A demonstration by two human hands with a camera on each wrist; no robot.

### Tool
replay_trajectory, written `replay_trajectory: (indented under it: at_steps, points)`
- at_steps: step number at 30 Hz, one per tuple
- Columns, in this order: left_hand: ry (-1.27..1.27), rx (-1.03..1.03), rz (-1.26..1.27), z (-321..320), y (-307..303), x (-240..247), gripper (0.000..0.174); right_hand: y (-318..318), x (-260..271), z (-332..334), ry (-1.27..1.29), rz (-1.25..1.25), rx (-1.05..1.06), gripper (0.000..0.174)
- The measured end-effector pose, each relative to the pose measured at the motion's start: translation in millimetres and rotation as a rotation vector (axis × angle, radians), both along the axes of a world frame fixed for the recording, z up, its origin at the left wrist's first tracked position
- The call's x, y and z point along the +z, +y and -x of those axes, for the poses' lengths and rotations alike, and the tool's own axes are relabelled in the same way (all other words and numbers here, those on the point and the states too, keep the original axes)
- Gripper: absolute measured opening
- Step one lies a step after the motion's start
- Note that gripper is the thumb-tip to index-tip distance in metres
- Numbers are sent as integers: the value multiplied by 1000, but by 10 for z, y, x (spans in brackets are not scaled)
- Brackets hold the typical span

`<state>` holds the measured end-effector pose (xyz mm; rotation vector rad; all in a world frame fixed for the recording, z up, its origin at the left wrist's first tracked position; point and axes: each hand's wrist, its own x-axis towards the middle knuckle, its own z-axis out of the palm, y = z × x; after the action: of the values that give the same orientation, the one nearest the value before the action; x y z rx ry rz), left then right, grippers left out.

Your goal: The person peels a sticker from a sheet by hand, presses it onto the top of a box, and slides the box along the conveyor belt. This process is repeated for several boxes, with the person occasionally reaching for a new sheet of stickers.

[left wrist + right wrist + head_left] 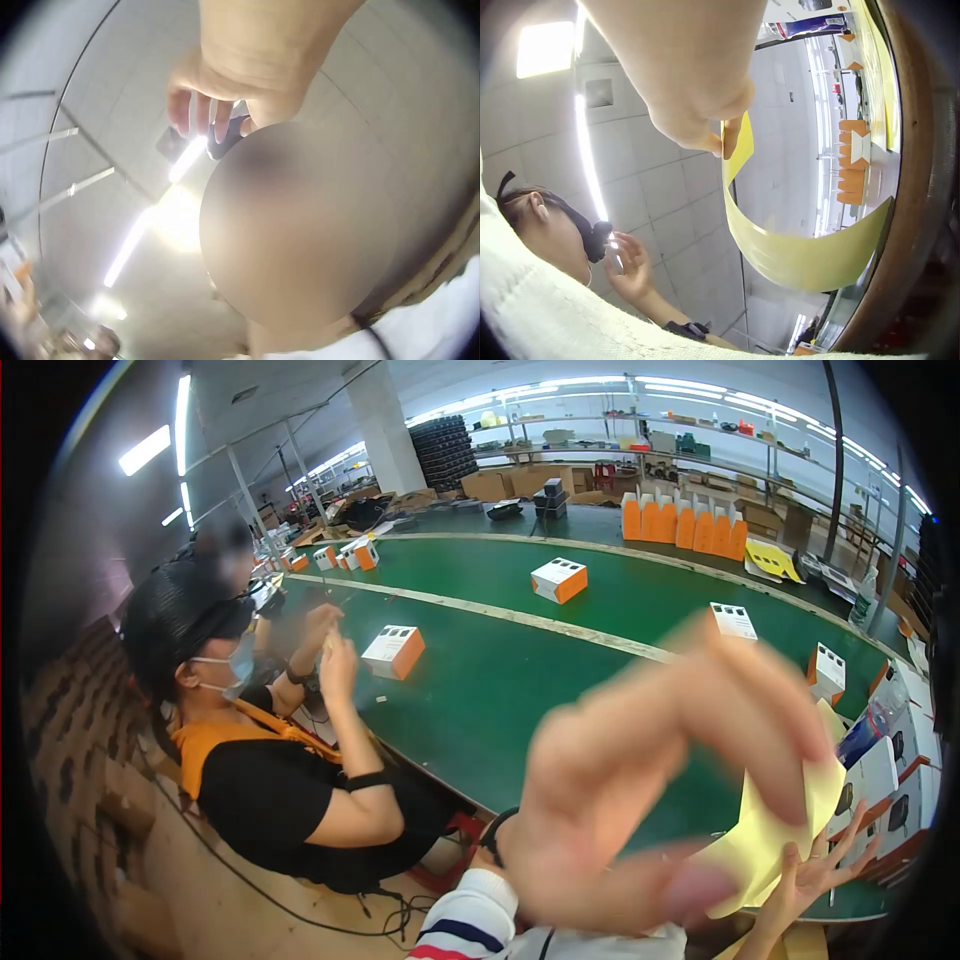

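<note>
My left hand [620, 780] is raised, large and blurred, close before the head camera, its fingers and thumb loosely bent with a gap between them. In the left wrist view the same hand [244, 82] hangs its fingers beside a small dark object [227, 137]; whether they touch it is unclear. At the lower right my right hand [815, 875] is at a yellow sheet [770, 840], some fingers spread. The right wrist view has this hand [697, 90] pinching the sheet [802, 259] at one end while the rest curves down.
A green work surface [480, 690] carries white and orange boxes, one box [559, 580] near the middle. Stacked boxes [910, 810] and a bottle [880, 720] stand at right. A person [290, 760] in a black cap sits at left. Orange cartons [685, 525] line the back.
</note>
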<state>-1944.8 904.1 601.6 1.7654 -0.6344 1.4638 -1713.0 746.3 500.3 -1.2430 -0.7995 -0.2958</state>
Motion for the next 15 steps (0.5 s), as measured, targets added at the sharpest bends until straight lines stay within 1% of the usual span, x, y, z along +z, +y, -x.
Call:
replay_trajectory:
  at_steps: [2, 4, 5, 8, 15]
  points:
    - [-3, 28, -2, 5, -3, -10, 36, -14, -46, -87, -46, 62, 0, 98]
    - [-5, 53, 5, 10, 18, -10, 35, -18, -116, -141, -12, 86, -1, 105]
    - [-8, 69, 10, 12, 37, -24, 34, 63, -84, -64, 50, 70, 7, 110]
    - [-21, 122, 27, 1, 55, -19, 33, 139, -126, -80, 65, 1, 72, 112]
    - [-40, 154, 10, -15, 52, -80, 30, 252, -165, -215, 124, -15, 115, 117]
